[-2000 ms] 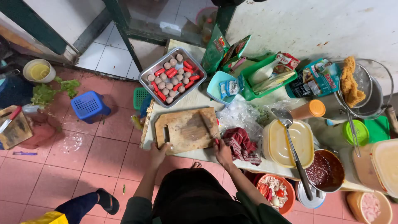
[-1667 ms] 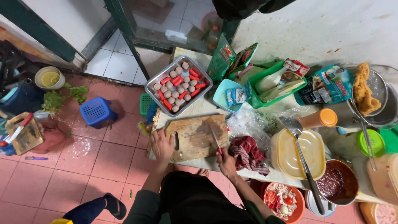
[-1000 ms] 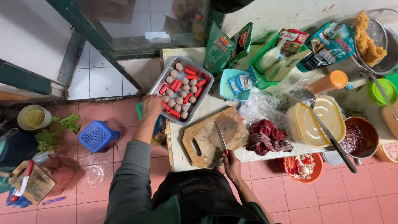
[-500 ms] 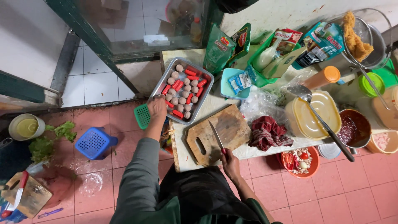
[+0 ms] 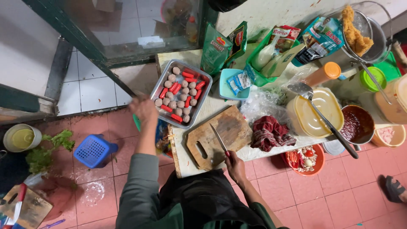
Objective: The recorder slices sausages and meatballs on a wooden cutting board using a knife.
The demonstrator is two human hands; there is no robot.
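My right hand (image 5: 235, 164) grips a knife (image 5: 219, 139) by its handle at the table's near edge, and the blade lies across the wooden cutting board (image 5: 231, 127). My left hand (image 5: 144, 110) is stretched out to the left and blurred. It hovers just beside the left edge of a metal tray (image 5: 202, 98) of brown meatballs and red sausage pieces, over a green basket (image 5: 137, 122). Whether it holds anything is unclear. A dark red cloth (image 5: 270, 132) lies right of the board.
Green packets (image 5: 216, 47), a light blue bowl (image 5: 231, 87), a yellow-lidded tub (image 5: 316, 112) with a ladle, a pot of red sauce (image 5: 358, 123), and a strainer of fried food (image 5: 360, 32) crowd the table. A blue basket (image 5: 94, 150) and leafy greens (image 5: 42, 154) sit on the red floor tiles.
My left hand has left the cutting board and swung out to the left side of the metal tray. My right hand has kept the knife on the board.
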